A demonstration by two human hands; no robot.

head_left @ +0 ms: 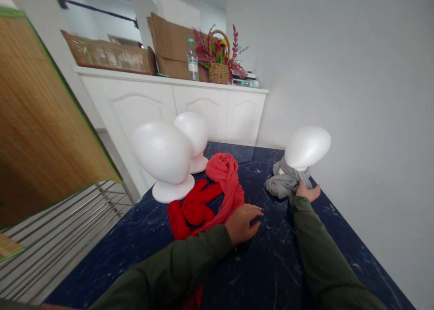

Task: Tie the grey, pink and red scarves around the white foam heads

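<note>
Grey cloth [285,183] bunches around the base of the white foam head [307,147] right of centre, where the right hand [307,192] pinches it. The left hand [242,222] lies flat, fingers spread loosely, holding nothing, touching the red scarf [217,192]. Dark marble tabletop [271,265] stays bare toward the lower frame; the wall crowds the right edge.

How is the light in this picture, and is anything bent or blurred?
Head view: soft, even light, with mild glare on the white foam heads; the wide lens bends the bamboo panel and wire rack at the left edge; both hands and the red scarf look sharp.
</note>
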